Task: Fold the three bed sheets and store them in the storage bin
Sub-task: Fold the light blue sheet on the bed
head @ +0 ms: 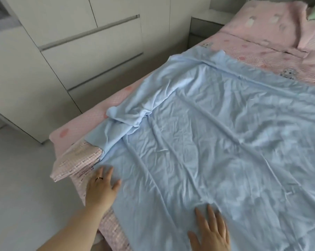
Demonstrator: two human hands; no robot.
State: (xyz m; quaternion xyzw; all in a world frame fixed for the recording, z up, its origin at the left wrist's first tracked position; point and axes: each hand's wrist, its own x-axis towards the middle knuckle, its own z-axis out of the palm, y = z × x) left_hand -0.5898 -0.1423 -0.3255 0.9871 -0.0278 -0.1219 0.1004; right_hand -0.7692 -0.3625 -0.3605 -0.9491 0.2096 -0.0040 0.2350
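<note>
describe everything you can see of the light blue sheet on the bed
The light blue sheet is thin, soft-looking fabric, spread mostly flat over the pink bed and creased with long wrinkles. Its left edge is bunched and folded over itself. The left hand rests flat on its near left corner, the right hand near its front edge.

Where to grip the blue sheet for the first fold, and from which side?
Likely the blue sheet at its near-left corner, beside the left hand, approached from the near edge. Its border lies free on the pink cover, so fingers can slip under; farther up, that side is bunched and folded over.
</note>
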